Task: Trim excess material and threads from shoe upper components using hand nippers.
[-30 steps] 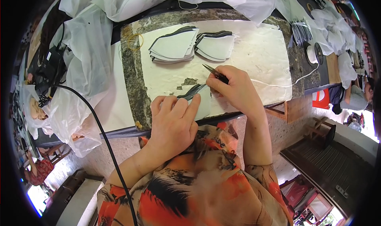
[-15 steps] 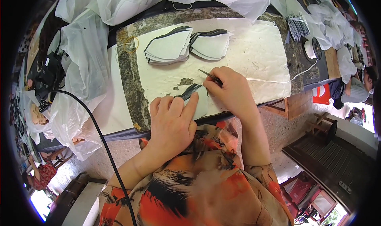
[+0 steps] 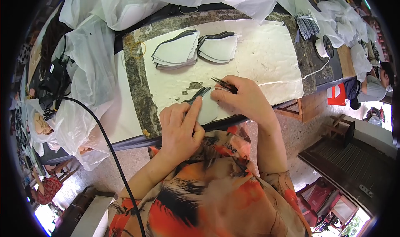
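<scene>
On the pale work sheet near the table's front edge lies a light grey, fan-shaped cut piece (image 3: 208,110) with a dark wavy edge. My left hand (image 3: 179,126) rests over its left side, index finger stretched out and pressing near the dark edge, the other fingers bent. My right hand (image 3: 239,96) is closed around small dark scissors (image 3: 223,85), whose pointed tips face up and left. Its fingertips are close to the piece's right edge; whether they touch it I cannot tell. Farther back lie two stacks of similar pieces, a left stack (image 3: 177,49) and a right stack (image 3: 217,48).
White cord (image 3: 291,82) runs from behind my right hand to a reel (image 3: 323,48) on the right. Plastic bags (image 3: 89,66) heap at the left and back. A black cable (image 3: 102,130) crosses the left foreground. A bundle of grey strips (image 3: 307,26) lies back right.
The scissors have tilted and shifted slightly down and right, and both blade tips now show. My left index finger has slid a little left along the piece.
</scene>
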Tool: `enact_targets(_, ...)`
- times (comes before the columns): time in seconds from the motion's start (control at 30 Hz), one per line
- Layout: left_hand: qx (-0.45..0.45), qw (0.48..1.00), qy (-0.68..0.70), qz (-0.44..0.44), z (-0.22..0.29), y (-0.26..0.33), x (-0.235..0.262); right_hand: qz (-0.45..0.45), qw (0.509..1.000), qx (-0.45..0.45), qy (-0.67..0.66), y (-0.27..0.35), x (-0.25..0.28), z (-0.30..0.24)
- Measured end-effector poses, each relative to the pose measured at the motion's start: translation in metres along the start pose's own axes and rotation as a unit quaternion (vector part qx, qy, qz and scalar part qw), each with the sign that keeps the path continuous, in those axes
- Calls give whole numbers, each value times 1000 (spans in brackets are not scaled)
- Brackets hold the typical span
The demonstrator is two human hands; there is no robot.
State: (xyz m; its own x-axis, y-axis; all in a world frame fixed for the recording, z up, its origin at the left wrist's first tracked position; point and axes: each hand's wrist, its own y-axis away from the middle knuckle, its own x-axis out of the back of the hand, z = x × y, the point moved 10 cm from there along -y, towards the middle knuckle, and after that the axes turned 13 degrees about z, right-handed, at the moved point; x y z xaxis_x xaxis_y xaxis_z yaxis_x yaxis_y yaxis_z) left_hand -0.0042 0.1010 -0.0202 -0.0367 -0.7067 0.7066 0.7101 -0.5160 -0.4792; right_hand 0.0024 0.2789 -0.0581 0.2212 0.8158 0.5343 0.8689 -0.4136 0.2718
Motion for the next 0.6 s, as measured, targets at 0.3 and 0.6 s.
enact_targets(0.3, 45, 995, 92, -12, -15, -5, 3, 3, 988, -52, -144, 0, -8, 1)
enact_targets(0.6, 99, 983, 144, -53, -26, -11, -1, 20, 979, 82, -185, 17, -8, -14)
